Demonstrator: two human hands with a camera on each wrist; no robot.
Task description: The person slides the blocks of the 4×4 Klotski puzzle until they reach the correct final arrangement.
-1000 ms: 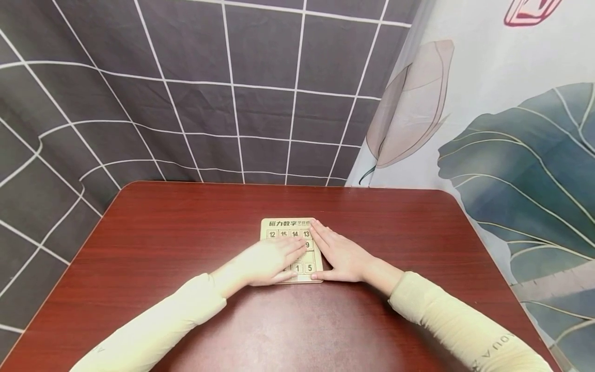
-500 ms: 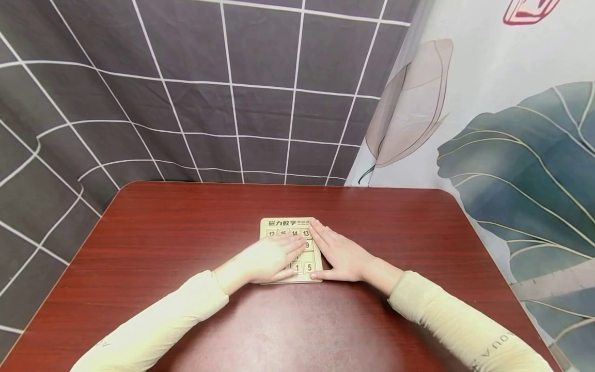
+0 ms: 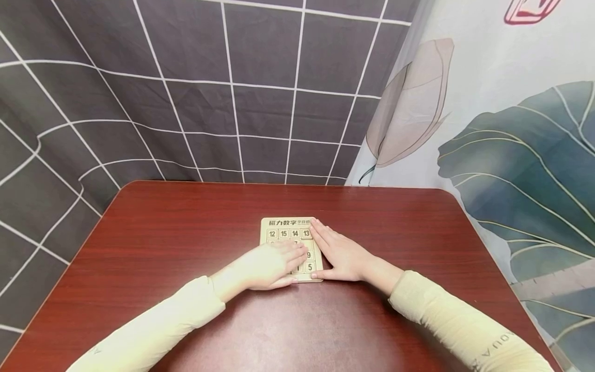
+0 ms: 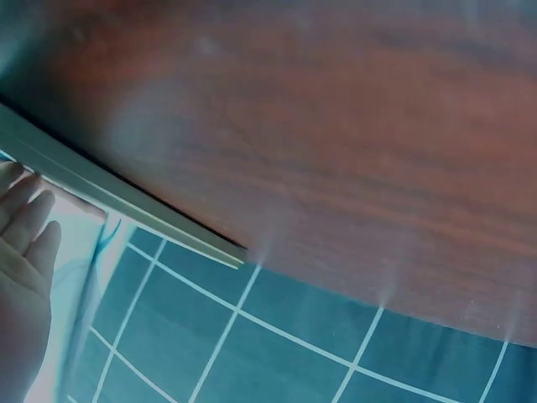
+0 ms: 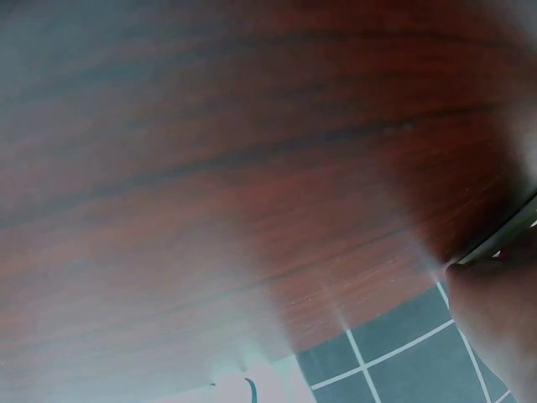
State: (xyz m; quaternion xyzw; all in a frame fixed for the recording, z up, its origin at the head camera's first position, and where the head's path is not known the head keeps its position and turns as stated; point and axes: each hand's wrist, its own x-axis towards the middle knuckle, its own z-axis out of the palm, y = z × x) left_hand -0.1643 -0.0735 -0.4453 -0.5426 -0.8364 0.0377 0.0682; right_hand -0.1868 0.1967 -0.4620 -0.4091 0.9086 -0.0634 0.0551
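Note:
A pale yellow number slide puzzle [image 3: 317, 248] lies flat on the table, dark lettering along its far edge. My left hand [image 3: 274, 263] lies over its lower left part with fingers extended, the fingertips on the tiles near the 9 tile [image 3: 309, 255]. Rows of tiles under that hand are partly hidden; the top row reads 12, 15, 14, 13. My right hand [image 3: 346, 256] rests against the puzzle's right side, straight fingers at the far corner and thumb at the near corner. In the left wrist view, the puzzle's edge [image 4: 126, 197] shows beside the left fingers [image 4: 33, 227].
The dark red wooden table [image 3: 186, 217] has rounded far corners. Behind it hangs a grey curtain [image 3: 195, 103] with white grid lines. A pale curtain with leaf prints [image 3: 525, 155] hangs on the right. Both forearms wear cream sleeves [image 3: 446, 310].
My left hand has slid slightly towards me over the puzzle. The 9 tile has moved down one row, and a 7 tile shows above the fingers. The right hand has stayed put.

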